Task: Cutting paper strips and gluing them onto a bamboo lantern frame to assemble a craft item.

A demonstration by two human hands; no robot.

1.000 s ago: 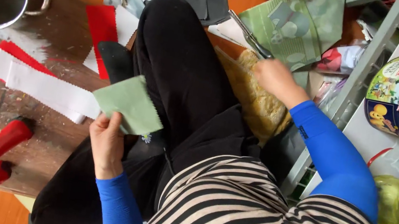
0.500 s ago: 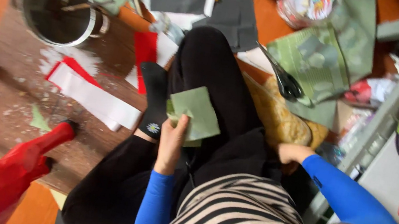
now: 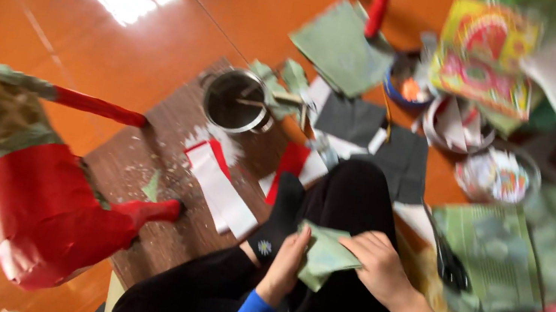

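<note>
I sit on the floor with my legs in black trousers stretched forward. Both hands meet over my lap on a pale green sheet of paper (image 3: 326, 256). My left hand (image 3: 288, 264) pinches its left edge. My right hand (image 3: 381, 262) lies on its right side, fingers curled over it. Blue sleeves cover both forearms. The picture is blurred from head motion.
A metal pot (image 3: 234, 100) stands on a brown board (image 3: 152, 179) with white and red paper strips (image 3: 222, 192). A red stool (image 3: 55, 208) is at the left. More green sheets (image 3: 498, 248), dark grey sheets (image 3: 374, 131), scissors (image 3: 449, 266) and coloured packets (image 3: 486, 56) lie at the right.
My right hand has come back from the right and now holds the green paper together with the left. The view has swung up and left, showing more orange floor.
</note>
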